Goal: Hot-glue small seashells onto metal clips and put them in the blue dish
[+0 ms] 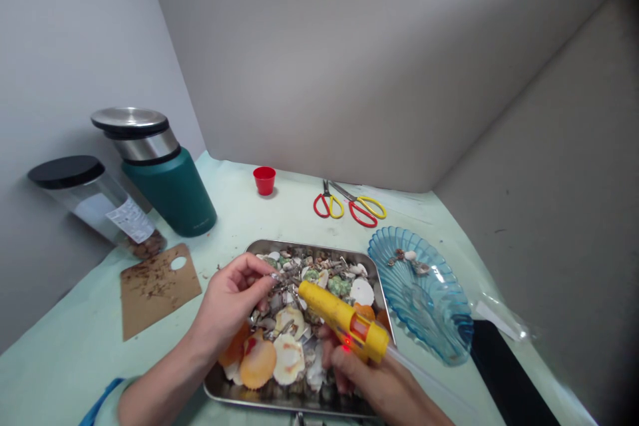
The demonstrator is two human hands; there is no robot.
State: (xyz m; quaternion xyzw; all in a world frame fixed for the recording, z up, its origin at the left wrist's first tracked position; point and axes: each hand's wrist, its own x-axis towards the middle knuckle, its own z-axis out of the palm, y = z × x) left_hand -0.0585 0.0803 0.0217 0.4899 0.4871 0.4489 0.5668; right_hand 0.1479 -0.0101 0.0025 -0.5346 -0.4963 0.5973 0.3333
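My right hand (364,369) is wrapped round a yellow glue gun (332,309), its nozzle pointing up and left. A red light glows on the gun, and a clear glue stick (429,379) trails from its back. Close to the nozzle, my left hand (238,289) pinches something small and greyish between thumb and forefinger, too small to name. Both hands are above a metal tray (294,406) filled with seashells. Among them are an orange scallop shell (258,363), a white scallop shell (288,359) and greenish shells (339,286).
A blue shell-shaped dish (449,339) with a few small shells is to the right. Two pairs of scissors (367,213) (328,205) and a red cup (264,181) are behind. At left stand a green bottle (174,193), a clear jar (114,206) and a brown board (154,299).
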